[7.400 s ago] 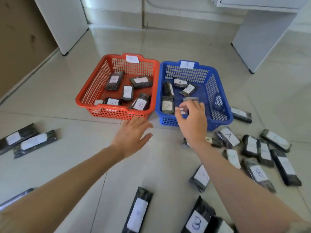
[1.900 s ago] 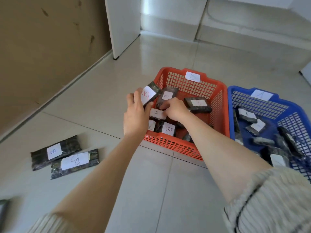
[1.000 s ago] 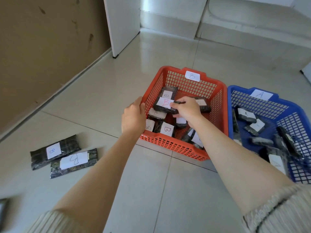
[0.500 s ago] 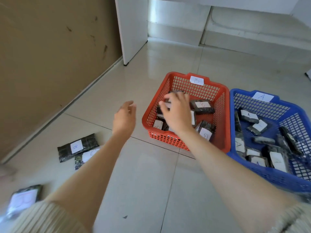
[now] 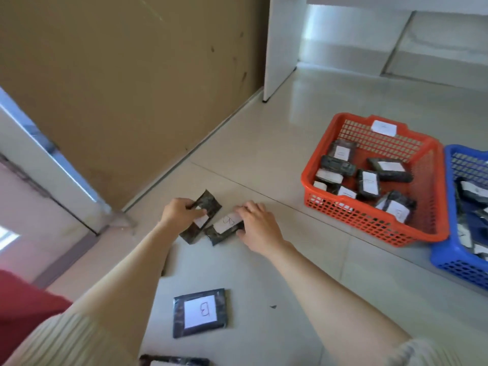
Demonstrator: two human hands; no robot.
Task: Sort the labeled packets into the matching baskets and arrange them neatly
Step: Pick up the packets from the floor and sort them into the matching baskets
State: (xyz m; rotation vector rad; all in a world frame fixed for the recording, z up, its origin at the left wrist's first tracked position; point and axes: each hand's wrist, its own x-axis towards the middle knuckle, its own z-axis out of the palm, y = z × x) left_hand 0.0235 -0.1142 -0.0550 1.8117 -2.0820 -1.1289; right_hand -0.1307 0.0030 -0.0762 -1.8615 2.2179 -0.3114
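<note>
Two dark packets with white labels lie side by side on the tiled floor. My left hand (image 5: 181,213) grips the left packet (image 5: 204,204), its far end tilted up. My right hand (image 5: 257,224) rests with its fingers on the right packet (image 5: 224,228), whose label reads B. A third packet labelled B (image 5: 200,312) lies flat nearer to me. The red basket (image 5: 375,225) stands at the right with several labelled packets inside. Beside it, cut by the frame edge, is the blue basket (image 5: 449,262), also holding packets.
A brown wall panel (image 5: 126,88) and a white door frame (image 5: 45,165) close off the left. A white cabinet leg (image 5: 280,48) stands at the back. Another packet (image 5: 174,361) peeks in at the bottom edge. Red cloth (image 5: 23,299) shows at the lower left.
Both hands have left the red basket and moved left and down to the two packets on the floor. My view has swung left, so the baskets now sit at the right edge.
</note>
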